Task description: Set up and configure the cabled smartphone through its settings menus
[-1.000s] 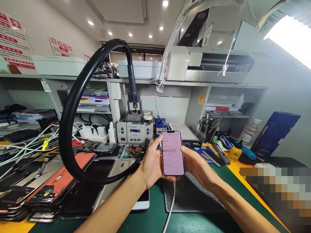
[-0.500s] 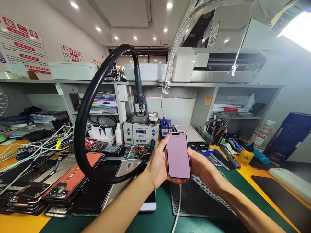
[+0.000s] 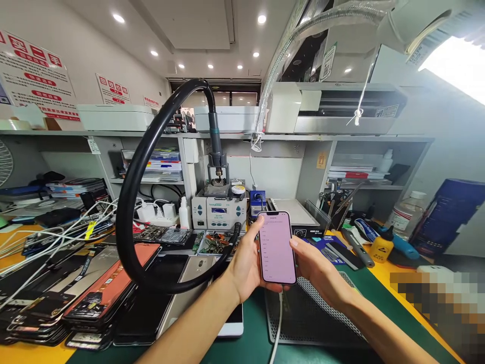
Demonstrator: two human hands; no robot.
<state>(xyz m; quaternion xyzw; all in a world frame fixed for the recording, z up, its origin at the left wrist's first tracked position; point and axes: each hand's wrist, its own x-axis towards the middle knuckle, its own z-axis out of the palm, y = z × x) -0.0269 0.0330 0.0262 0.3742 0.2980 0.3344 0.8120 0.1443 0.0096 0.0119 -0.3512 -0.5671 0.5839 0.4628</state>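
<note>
A smartphone (image 3: 277, 250) is held upright in front of me, its pinkish screen showing a list of small text lines too fine to read. My left hand (image 3: 244, 265) grips its left side, the thumb lying along the upper left edge. On the other side, my right hand (image 3: 314, 260) holds the right edge, thumb against the frame near the screen; its other fingers are hidden behind the phone. A white charging cable (image 3: 279, 323) is plugged into the bottom of the phone and hangs toward the bench edge. Below lies a dark perforated mat (image 3: 303, 318).
A black hot-air hose (image 3: 123, 217) loops left of my hands from a soldering station (image 3: 220, 212). Stacks of phone parts (image 3: 91, 288) and tangled white cables crowd the left. A yellow bottle (image 3: 382, 246) and tools stand right. A pixelated patch covers the lower right.
The phone's screen has gone from nearly blank pink to a list of text lines. Both hands keep their hold; the view has tilted slightly upward.
</note>
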